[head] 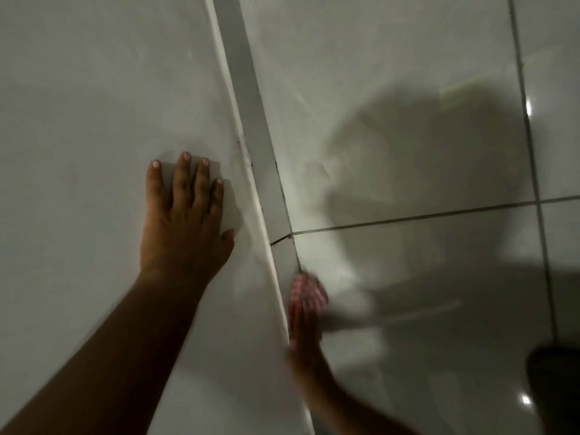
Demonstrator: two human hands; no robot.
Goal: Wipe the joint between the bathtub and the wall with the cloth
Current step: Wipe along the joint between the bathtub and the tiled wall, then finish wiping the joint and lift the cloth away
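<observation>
The tiled wall (408, 120) meets the bathtub (94, 89) along the joint (251, 164). The left hand (185, 221) lies flat, fingers apart. The blurred right hand (306, 334) presses the soft, light checked cloth (306, 290) against the joint; its fingers look together

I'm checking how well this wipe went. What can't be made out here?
- Right hand and cloth: motion-blurred, so the grip is unclear.
- Joint under the cloth: covered.
- Dark thing at the right edge: cut off, unidentifiable.
- Dirt left on the joint: too dim.
</observation>
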